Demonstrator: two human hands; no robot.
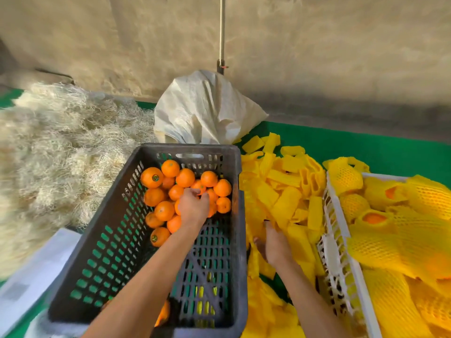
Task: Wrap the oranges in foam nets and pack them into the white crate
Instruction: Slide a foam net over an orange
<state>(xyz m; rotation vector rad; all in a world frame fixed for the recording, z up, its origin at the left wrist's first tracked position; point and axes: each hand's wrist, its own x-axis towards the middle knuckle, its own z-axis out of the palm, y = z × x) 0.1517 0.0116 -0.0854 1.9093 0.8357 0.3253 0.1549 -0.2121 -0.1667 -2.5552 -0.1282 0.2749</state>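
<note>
Several loose oranges (164, 211) lie at the far end of a dark plastic crate (117, 240). My left hand (194, 206) reaches into that crate and its fingers curl over one orange (199, 186) in the heap. A pile of flat yellow foam nets (280, 191) lies between the two crates. My right hand (272, 242) rests on this pile with its fingers stretched forward, the fingertips partly sunk among the nets. The white crate (335, 237) stands at the right and holds oranges wrapped in yellow nets (373, 218).
A mound of pale straw-like fibre (61, 147) fills the left side. A white woven sack (207, 111) stands behind the dark crate, in front of a thin pole (221, 32). Green sheeting (366, 147) covers the surface. A white board (36, 276) lies at the lower left.
</note>
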